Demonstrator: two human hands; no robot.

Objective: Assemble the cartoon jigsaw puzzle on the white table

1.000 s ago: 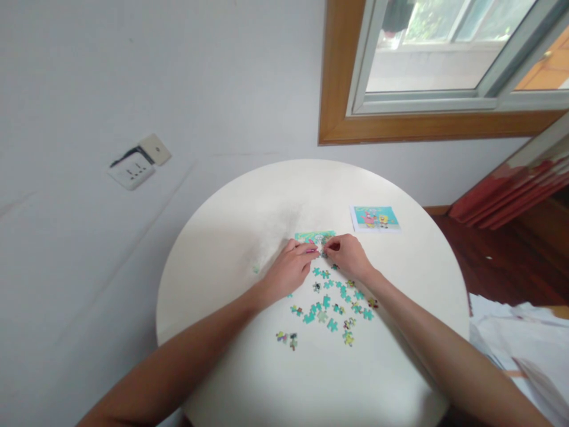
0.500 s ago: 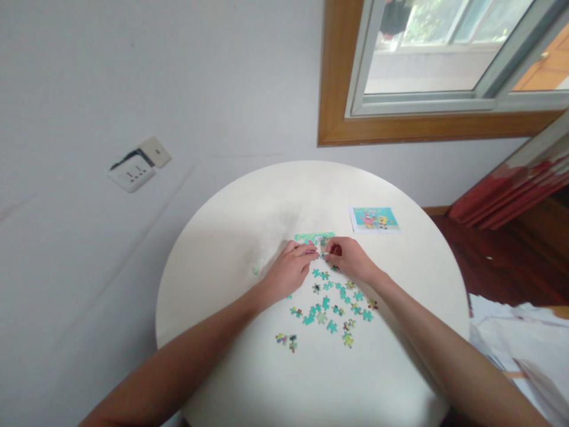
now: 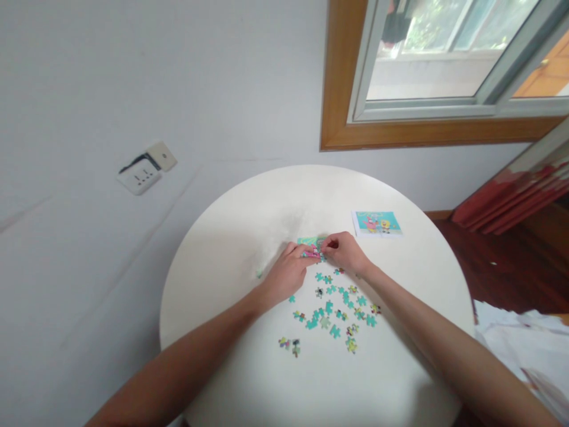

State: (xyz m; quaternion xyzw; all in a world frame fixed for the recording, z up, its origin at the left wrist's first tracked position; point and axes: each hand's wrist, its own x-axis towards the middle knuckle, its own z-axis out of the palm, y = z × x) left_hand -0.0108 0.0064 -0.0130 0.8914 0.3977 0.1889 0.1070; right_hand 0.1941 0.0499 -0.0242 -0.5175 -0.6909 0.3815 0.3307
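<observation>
On the round white table, nearest its left edge, a small pale-green puzzle piece lies beside the wrist, partly hidden. The left hand is flat, fingers stretched over the lower part of a partly joined teal-and-pink cardboard jigsaw, grasping nothing visible and probably bracing it against sliding. The jigsaw lies near the middle of the table, in front of both hands, seemingly for easy reach. Loose teal, yellow and dark cardboard pieces spread between the forearms toward the near edge, mostly apart, perhaps so each shape reads separately. The right hand bends thumb and forefinger at the jigsaw's right side; whether they close on a piece, I cannot tell. Toward the far right edge, a rectangular teal picture card lies face up, apparently placed clear of the hands for viewing.
</observation>
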